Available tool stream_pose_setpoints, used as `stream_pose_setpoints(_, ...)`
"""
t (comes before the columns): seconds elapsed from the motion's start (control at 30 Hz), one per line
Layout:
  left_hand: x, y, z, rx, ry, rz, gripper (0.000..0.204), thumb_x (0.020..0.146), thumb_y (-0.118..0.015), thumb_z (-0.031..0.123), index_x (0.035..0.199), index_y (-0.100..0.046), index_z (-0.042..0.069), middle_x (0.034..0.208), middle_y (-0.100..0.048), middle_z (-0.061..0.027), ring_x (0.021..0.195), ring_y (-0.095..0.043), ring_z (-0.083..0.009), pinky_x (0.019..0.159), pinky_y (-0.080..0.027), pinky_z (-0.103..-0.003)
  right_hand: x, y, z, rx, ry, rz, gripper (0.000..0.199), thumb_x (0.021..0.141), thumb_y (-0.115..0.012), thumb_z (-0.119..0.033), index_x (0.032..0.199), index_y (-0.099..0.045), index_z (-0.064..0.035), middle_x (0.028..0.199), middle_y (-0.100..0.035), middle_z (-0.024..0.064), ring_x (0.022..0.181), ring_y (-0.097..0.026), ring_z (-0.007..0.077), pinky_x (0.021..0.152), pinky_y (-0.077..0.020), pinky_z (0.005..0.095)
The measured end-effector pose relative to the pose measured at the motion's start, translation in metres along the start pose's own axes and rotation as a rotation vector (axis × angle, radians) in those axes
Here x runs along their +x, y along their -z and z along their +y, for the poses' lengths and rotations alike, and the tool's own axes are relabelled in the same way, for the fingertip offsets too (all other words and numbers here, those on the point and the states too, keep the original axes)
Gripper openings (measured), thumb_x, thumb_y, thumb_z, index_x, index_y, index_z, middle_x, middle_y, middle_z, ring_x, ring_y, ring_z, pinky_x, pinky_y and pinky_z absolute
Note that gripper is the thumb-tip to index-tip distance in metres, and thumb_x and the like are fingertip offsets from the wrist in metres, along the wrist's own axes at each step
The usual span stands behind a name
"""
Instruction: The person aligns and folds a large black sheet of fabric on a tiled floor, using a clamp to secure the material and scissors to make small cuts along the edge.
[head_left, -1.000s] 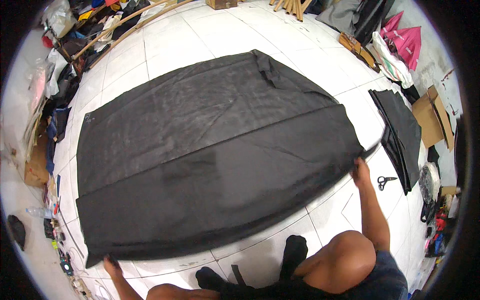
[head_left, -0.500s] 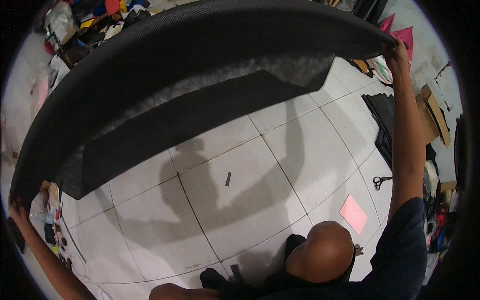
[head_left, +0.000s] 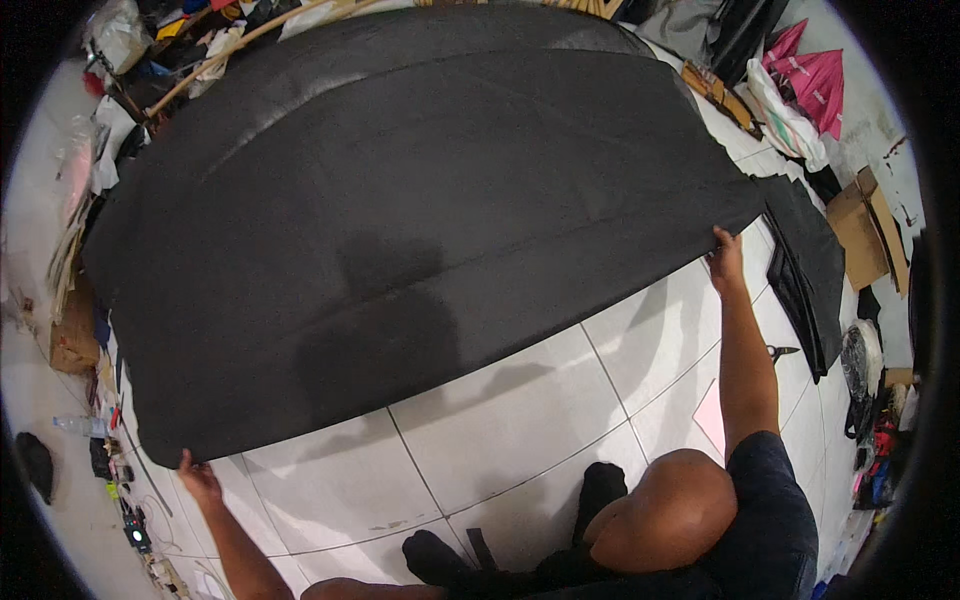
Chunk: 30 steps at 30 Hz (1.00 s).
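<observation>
A wide sheet of black leather-like material (head_left: 500,180) spreads across the tiled floor in front of me, its smooth side up and its far part rising in a curved fold. My left hand (head_left: 202,482) is closed on the near left corner, fingers under the edge and thumb at the top. Farther along the same near edge, toward the right corner, my right hand (head_left: 728,265) pinches the sheet with its thumb on top. Both arms reach outward. What lies beneath the sheet is hidden.
Folded black material (head_left: 808,270) lies at the right, touching the sheet's corner. Scissors (head_left: 786,351) and pink paper (head_left: 709,418) sit partly behind my right arm. Cardboard (head_left: 868,230) leans by the right wall. A plastic bottle (head_left: 80,426) and clutter line the left side.
The raised sheet has come down and toward me, opening out across the floor. Both hands have lowered and moved inward, still gripping its near edge. A small dark strip on the tiles is now covered.
</observation>
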<state>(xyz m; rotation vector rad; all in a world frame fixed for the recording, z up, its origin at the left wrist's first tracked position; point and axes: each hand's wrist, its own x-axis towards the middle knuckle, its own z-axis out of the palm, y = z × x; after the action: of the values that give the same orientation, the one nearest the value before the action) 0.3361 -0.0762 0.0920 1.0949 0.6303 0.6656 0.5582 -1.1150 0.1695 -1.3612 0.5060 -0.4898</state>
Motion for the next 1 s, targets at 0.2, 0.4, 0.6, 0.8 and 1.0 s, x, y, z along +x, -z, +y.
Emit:
stream_pose_setpoints(0.2, -0.06, 0.016, -0.094, 0.287, 0.353, 0.195, 0.01, 0.085, -0.061, 0.015, 0.093, -0.059, 0.011, 0.086, -0.062, 0.0019, 0.069, -0.058, -0.0109, 0.055, -0.045, -0.021, -0.009, 0.062, 0.098, -0.371, -0.334, 0.268, 0.057, 0.084, -0.064, -0.019, 0.131, -0.034, -0.0122, 0.109, -0.056, 0.0105, 0.086, -0.057, 0.0212, 0.068, -0.0484, 0.0366)
stream_pose_setpoints(0.4, -0.107, 0.092, -0.067, 0.193, 0.462, 0.17, 0.017, 0.086, -0.059, 0.016, 0.1, -0.06, 0.007, 0.093, -0.064, -0.0022, 0.077, -0.062, -0.0133, 0.054, -0.049, -0.021, -0.057, 0.084, 0.124, -0.346, -0.393, 0.251, 0.037, 0.086, -0.061, -0.022, 0.115, -0.047, -0.0035, 0.085, -0.056, 0.0068, 0.055, -0.052, 0.015, 0.043, -0.0431, 0.0252)
stream_pose_setpoints(0.6, -0.135, 0.085, -0.076, 0.089, 0.468, 0.222, 0.016, 0.087, -0.059, 0.021, 0.094, -0.06, 0.008, 0.091, -0.065, -0.0029, 0.071, -0.06, -0.012, 0.05, -0.047, -0.018, -0.061, 0.138, 0.119, -0.337, -0.393, 0.21, 0.033, 0.085, -0.062, -0.026, 0.107, -0.053, -0.003, 0.087, -0.057, 0.0053, 0.067, -0.053, 0.0142, 0.048, -0.0396, 0.0257)
stream_pose_setpoints(0.8, -0.15, 0.08, -0.073, 0.08, 0.457, 0.334, 0.016, 0.088, -0.058, 0.026, 0.088, -0.058, 0.01, 0.08, -0.064, -0.0013, 0.054, -0.054, -0.0102, 0.041, -0.039, -0.018, -0.073, 0.14, 0.102, -0.326, -0.433, 0.234, 0.035, 0.085, -0.062, -0.026, 0.113, -0.048, -0.0099, 0.094, -0.056, 0.0035, 0.076, -0.053, 0.0163, 0.06, -0.0411, 0.0284)
stream_pose_setpoints(1.0, -0.172, 0.071, -0.062, 0.11, 0.36, 0.267, 0.013, 0.087, -0.058, 0.021, 0.09, -0.059, 0.009, 0.084, -0.064, -0.0016, 0.06, -0.056, -0.0112, 0.044, -0.042, -0.022, -0.085, 0.152, 0.08, -0.27, -0.328, 0.281, 0.031, 0.085, -0.061, -0.022, 0.111, -0.05, -0.0102, 0.095, -0.058, 0.0053, 0.078, -0.055, 0.0162, 0.061, -0.0452, 0.0299)
